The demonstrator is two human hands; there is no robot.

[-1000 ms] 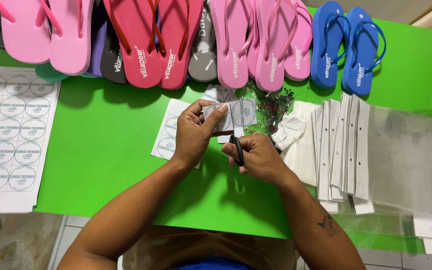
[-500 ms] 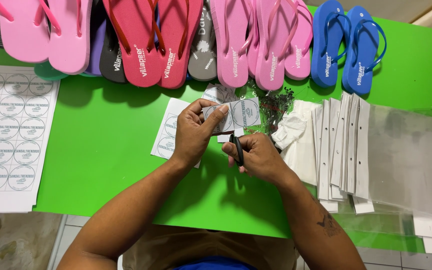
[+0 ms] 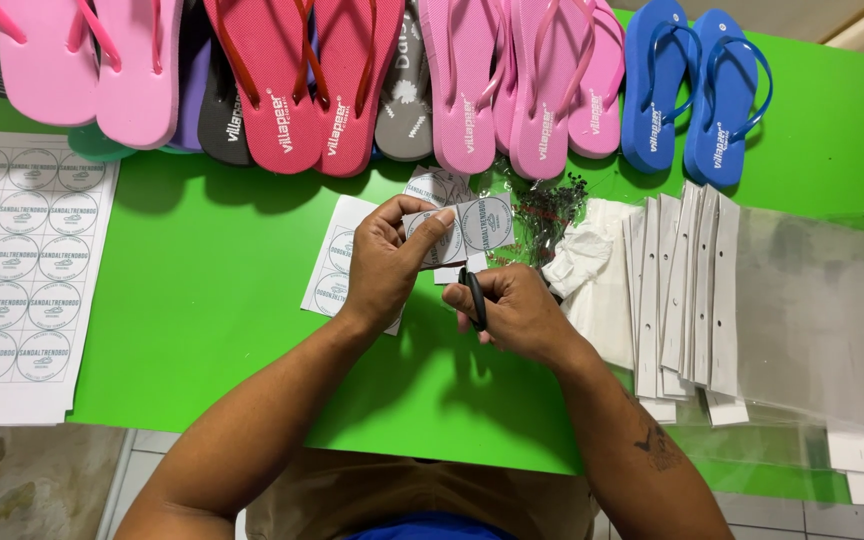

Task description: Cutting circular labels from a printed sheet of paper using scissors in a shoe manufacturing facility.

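**Label strip under the scissors, cut in progress**

Label strip, a small piece of paper printed with round labels, is held above the green table, just in front of the row of flip-flops. The left hand pinches it, thumb on top and fingers closed beneath. The right hand, just right of the strip, is closed through the black handles of the scissors; the blades are hidden behind the strip, so how far they are open cannot be told. Judged step: trimming labels out of the strip. The next cut calls for a steady strip and a line kept clear of the printed circles and the thumb.

Below the strip lies a partly cut label sheet. Far left of it sits a full sheet of round labels. Right of the strip: a heap of small dark fasteners, crumpled white plastic, then stacked clear bags with white header cards. Nothing obstructs the hands.
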